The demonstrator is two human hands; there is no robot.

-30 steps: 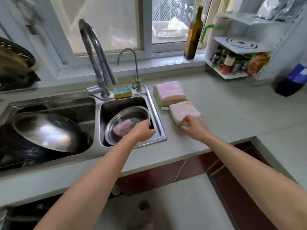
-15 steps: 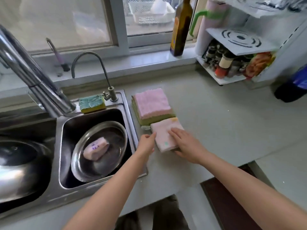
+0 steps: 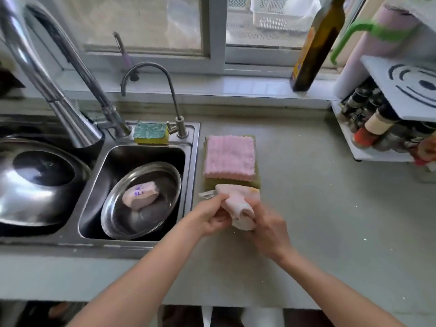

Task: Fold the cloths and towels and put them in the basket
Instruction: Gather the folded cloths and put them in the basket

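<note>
Cloth, pale pink (image 3: 238,208), gathered between your two hands just in front of the folded stack (image 3: 230,159), which lies on the desk (image 3: 318,208) directly beside the sink (image 3: 141,192). Your left hand (image 3: 210,217) pinches the cloth's near-sink edge, and your right hand (image 3: 266,228) curls round the bunched lower part on the side away from the sink; the hands are close together, both clamped on the fabric. To fold well, judge first where the corners lie, since the cloth appears rumpled rather than flat. Draw your hands apart to tension one edge, lay it on the desk in front of the stack, then bring edge to edge to match the stack's outline. Keep it from dragging the stack's pink top towel askew. A white basket (image 3: 276,17) shows beyond the window, behind the stack; whether it is the destination cannot be told.
</note>
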